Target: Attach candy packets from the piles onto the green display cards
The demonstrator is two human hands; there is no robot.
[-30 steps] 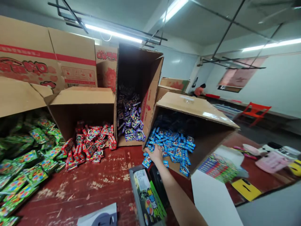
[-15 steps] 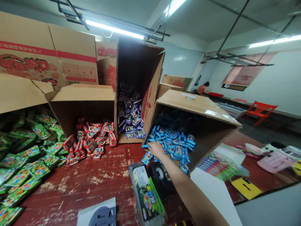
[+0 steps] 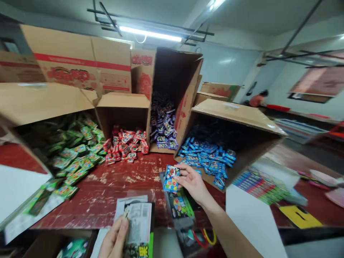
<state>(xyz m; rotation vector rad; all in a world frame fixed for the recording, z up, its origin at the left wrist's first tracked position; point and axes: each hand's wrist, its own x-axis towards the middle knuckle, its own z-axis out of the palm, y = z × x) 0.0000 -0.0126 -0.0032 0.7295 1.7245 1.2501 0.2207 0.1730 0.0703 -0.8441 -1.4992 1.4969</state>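
Above the red surface [image 3: 102, 186], right fingers [image 3: 183, 182] pinch a blue packet [image 3: 170, 179] by its right edge. Left fingers [image 3: 123, 229] clasp a black-green package [image 3: 138, 222].

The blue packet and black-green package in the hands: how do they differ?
The blue packet looks smaller than the black-green package. The right hand holds the blue packet; the left hand, the black-green package. The blue packet shows colourful pictures; the black-green package shows a whitish label. Both carry printing.
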